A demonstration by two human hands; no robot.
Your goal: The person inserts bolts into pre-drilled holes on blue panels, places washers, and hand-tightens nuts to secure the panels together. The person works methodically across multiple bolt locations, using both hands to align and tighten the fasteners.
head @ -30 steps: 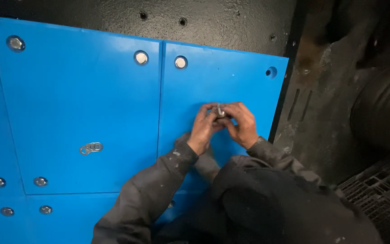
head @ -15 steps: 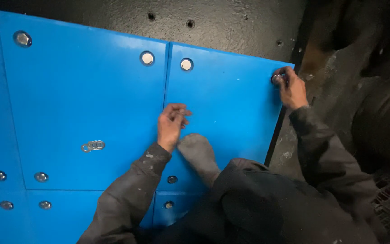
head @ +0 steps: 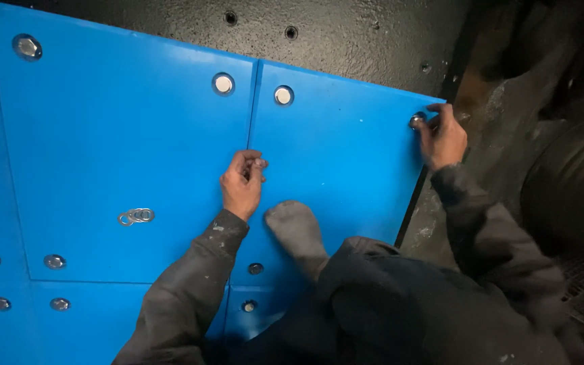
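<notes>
Pinching a half-hidden bolt (head: 417, 122) at the blue panel (head: 346, 155) corner, right hand (head: 444, 138); left hand (head: 242, 184) curled, grip contents unseen.

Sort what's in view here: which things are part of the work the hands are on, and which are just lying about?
In the work:
right hand, fingers on the bolt at the blue panel corner
left hand, loosely curled, resting by the panel seam

Lying about:
loose washers on the neighbouring panel
fitted bolts along the top edge
grey-socked foot
</notes>
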